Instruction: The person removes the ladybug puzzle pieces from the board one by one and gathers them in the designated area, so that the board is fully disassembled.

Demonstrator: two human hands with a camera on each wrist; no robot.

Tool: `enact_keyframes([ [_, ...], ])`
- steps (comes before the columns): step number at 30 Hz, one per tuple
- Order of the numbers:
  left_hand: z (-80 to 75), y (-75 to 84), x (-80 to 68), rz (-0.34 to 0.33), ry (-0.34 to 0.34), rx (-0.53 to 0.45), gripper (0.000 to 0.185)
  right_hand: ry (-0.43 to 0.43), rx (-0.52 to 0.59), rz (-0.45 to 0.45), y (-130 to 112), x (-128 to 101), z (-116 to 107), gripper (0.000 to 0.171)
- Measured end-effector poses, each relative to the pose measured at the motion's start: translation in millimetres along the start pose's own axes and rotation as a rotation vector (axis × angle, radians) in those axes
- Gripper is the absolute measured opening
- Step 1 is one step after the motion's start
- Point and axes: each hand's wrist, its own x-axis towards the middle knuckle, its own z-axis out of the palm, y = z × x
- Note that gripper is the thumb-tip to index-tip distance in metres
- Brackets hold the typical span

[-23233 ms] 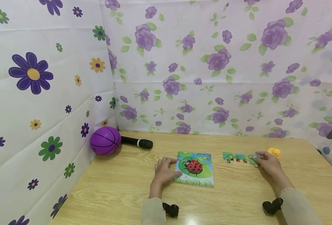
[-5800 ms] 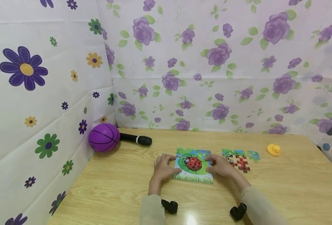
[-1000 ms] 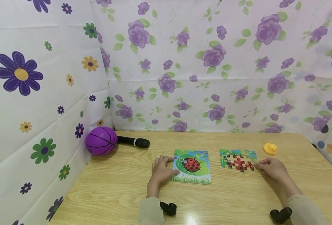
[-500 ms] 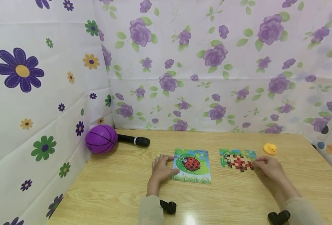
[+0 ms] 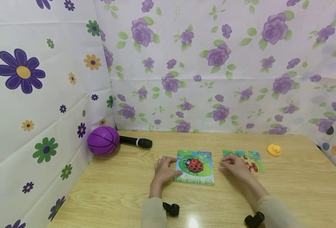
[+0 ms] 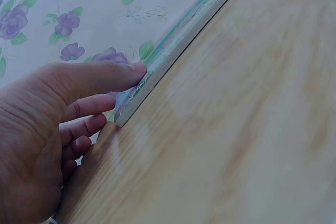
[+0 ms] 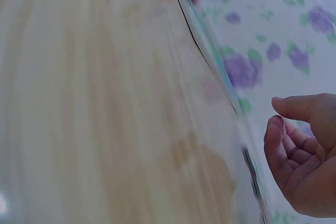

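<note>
My left hand (image 5: pixel 163 171) rests at the left edge of a square ladybug picture board (image 5: pixel 195 167) lying flat on the table. Thumb and index finger touch it, set apart along that side. The left wrist view has the thumb (image 6: pixel 113 77) on the edge of the board (image 6: pixel 152 80) and the other fingers loosely bent. To the right lies a partly joined ladybug jigsaw puzzle (image 5: pixel 254 155) with gaps. My right hand (image 5: pixel 237 167) hangs over its left part and hides several pieces. Nothing shows between the right thumb and fingers (image 7: pixel 277 140) in the right wrist view.
A purple ball (image 5: pixel 103 141) and a black microphone (image 5: pixel 136 141) lie at the back left of the wooden table (image 5: pixel 119 190). A yellow rubber duck (image 5: pixel 274 150) sits at the back right. Flowered cloth (image 5: pixel 168 63) hangs behind and at the left.
My right hand has moved left from the jigsaw's right edge to its left side. A green piece now shows at the right edge where the fingers were. My left hand has stayed put.
</note>
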Motion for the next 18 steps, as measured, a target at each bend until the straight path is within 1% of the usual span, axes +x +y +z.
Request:
enact_keyframes([
  [5,-0.7,0.9,-0.1,0.0,0.005,-0.001,0.054,-0.091,0.054,-0.062,-28.5,6.2,43.2,0.025],
  [10,-0.4,0.7,0.9,-0.02,0.004,0.0,0.054,-0.163,0.132,-0.115,-49.2,8.1,77.9,0.024],
  [13,0.8,-0.1,1.3,-0.018,0.006,0.012,0.054,-0.19,0.145,-0.148,-53.3,7.8,92.4,0.025],
  [16,1.2,-0.3,1.0,-0.015,0.008,0.014,0.053,-0.193,0.109,-0.174,-55.3,7.0,100.7,0.026],
  [18,1.0,-0.5,1.3,-0.013,0.01,0.012,0.052,-0.186,0.092,-0.176,-56.7,6.7,103.6,0.026],
])
